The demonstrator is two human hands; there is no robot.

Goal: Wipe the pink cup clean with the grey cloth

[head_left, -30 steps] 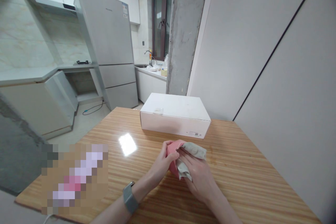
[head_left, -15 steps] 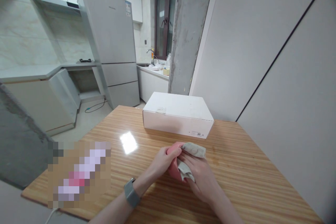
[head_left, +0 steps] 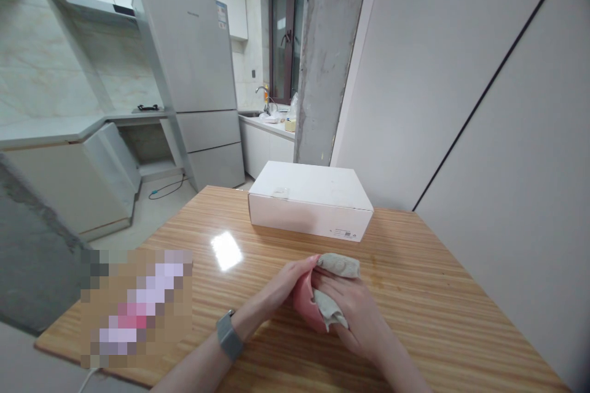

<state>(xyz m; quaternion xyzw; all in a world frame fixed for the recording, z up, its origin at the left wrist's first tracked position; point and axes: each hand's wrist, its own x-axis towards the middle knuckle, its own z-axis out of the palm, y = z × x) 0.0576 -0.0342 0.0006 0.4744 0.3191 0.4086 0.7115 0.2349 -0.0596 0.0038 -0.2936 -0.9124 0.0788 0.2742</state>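
Note:
Both my hands meet over the wooden table (head_left: 428, 313). My left hand (head_left: 288, 285), with a grey watch on its wrist, is closed round the side of a small pink bowl-like object (head_left: 308, 310) and holds it tilted. My right hand (head_left: 354, 313) presses a grey-beige cloth (head_left: 338, 266) against the pink object, fingers wrapped in the cloth. Part of the cloth hangs below the fingers. The inside of the pink object is hidden by my hands.
A closed white cardboard box (head_left: 311, 199) lies on the table just beyond my hands. A blurred-out patch (head_left: 136, 307) covers something at the table's left. Behind stand a concrete pillar (head_left: 329, 55), a grey fridge (head_left: 193, 73) and kitchen counters; a white wall runs along the right.
My hands have slid a little toward me with the pink object and cloth. The pink object has turned lower between my hands, and less of its top shows.

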